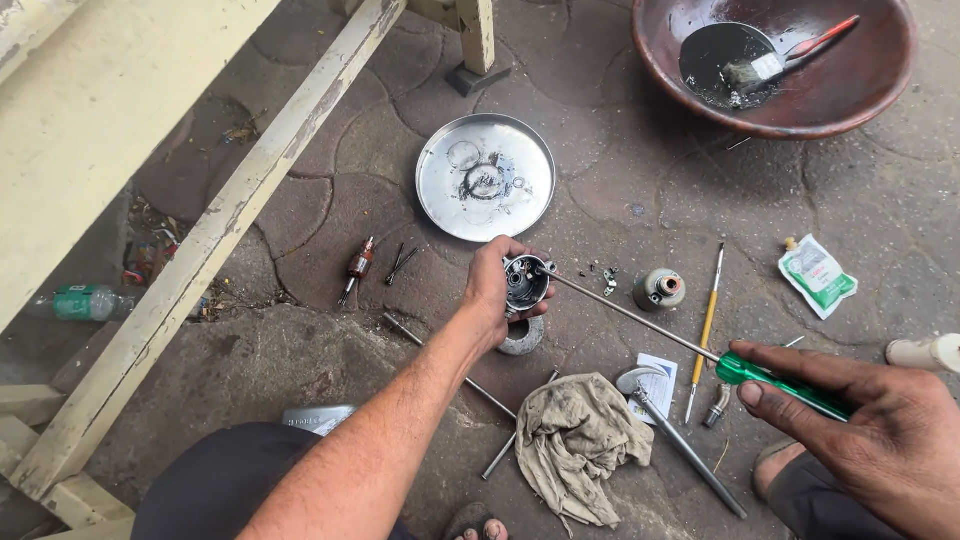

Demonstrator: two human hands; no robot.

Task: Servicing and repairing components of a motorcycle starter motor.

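The left hand [492, 290] is wrapped round a small round metal housing [524, 282] held above the stone floor [620, 180]. The right hand [880, 430] grips a green-handled screwdriver [780, 385], its long thin shaft slanting up-left into the housing. Beyond lie a shiny steel plate [440, 190] with small parts and a brown bowl [870, 90] holding dark liquid and a brush [775, 62].

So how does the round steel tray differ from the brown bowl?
The steel tray is flat, shiny and silver, holding small metal parts; the brown bowl is deep, dull and larger, holding dark liquid and a brush. Both are round and sit on the ground, away from both hands.
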